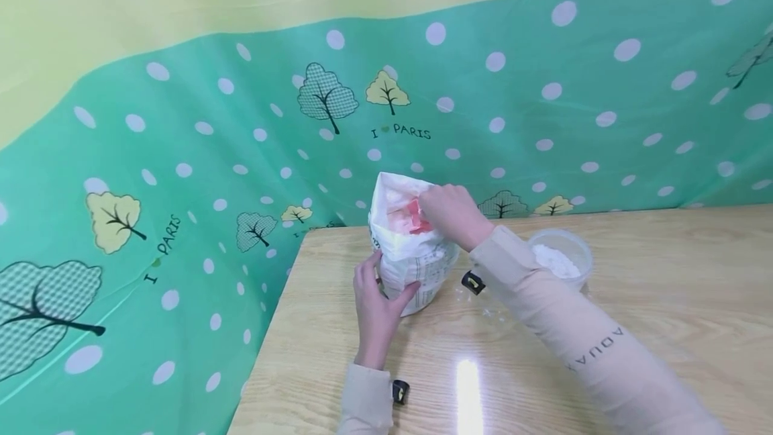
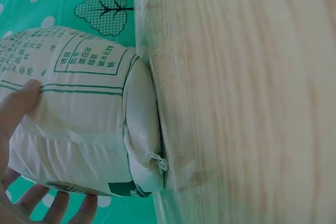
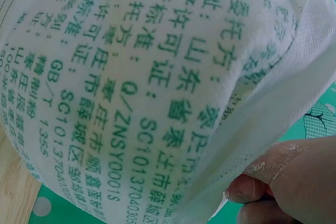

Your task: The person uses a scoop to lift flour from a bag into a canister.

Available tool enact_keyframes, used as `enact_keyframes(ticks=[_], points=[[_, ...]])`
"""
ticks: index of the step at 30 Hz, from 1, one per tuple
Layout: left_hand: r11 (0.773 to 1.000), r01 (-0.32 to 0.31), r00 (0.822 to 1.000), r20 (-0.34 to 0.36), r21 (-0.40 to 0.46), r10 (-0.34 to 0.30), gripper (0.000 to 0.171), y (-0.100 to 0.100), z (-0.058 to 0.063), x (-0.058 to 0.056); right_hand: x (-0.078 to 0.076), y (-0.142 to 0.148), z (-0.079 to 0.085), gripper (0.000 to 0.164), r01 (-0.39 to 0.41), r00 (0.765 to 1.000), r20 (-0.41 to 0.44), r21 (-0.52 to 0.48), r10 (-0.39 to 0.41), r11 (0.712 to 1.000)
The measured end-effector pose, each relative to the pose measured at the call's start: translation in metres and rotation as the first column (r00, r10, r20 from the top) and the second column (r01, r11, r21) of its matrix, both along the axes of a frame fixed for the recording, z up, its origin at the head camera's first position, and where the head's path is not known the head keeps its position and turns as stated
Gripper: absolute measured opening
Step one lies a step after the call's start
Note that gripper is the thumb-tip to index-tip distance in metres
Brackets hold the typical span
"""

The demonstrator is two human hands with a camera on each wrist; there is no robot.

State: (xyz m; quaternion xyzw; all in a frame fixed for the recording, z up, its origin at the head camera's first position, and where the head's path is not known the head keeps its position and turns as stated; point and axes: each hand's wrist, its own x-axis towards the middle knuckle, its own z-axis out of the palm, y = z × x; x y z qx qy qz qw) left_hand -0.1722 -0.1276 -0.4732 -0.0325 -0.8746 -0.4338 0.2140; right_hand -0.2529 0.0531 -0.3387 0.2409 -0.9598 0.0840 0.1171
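Note:
An open white flour bag (image 1: 417, 274) with green print stands upright on the table. My left hand (image 1: 376, 301) grips its lower side, the thumb across the front and the fingers round the left side; in the left wrist view the thumb lies on the printed face of the bag (image 2: 79, 98). At the bag's mouth, my right hand (image 1: 453, 213) holds a red thing (image 1: 418, 219) whose shape is mostly hidden. White powder marks the right thumb (image 3: 273, 163) in the right wrist view, beside the bag's white edge.
A clear round bowl (image 1: 564, 254) of white powder stands right of the bag, partly behind the right sleeve. Bits of white powder (image 1: 495, 315) lie on the wooden table (image 1: 314, 341). A green dotted curtain (image 1: 241, 133) hangs behind and to the left.

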Motion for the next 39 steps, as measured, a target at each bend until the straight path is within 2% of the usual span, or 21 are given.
enact_keyframes(ticks=[7,19,28,34,39], points=[[1.0,-0.013,0.999,0.032,0.007,0.013,0.087,-0.006,-0.002,0.002,-0.007,-0.007,-0.002,0.008,-0.039,0.999,-0.005,0.032,0.039,0.999],[1.0,-0.003,1.0,0.031,0.012,0.003,0.086,-0.009,0.0,0.0,-0.018,-0.011,-0.005,0.01,-0.073,0.996,0.051,0.075,0.069,0.995],[1.0,0.0,0.999,0.045,0.021,-0.001,0.085,-0.004,-0.001,0.002,-0.016,-0.012,-0.002,0.01,-0.098,0.99,0.106,0.044,0.093,0.994],[1.0,0.013,1.0,0.01,0.025,-0.013,0.084,0.001,-0.002,0.002,-0.017,-0.009,-0.002,0.014,-0.101,0.991,0.096,0.05,0.096,0.994],[1.0,0.009,1.0,0.027,0.025,-0.01,0.084,0.001,0.001,0.001,-0.019,-0.009,-0.003,0.013,-0.1,0.99,0.106,0.067,0.092,0.993]])
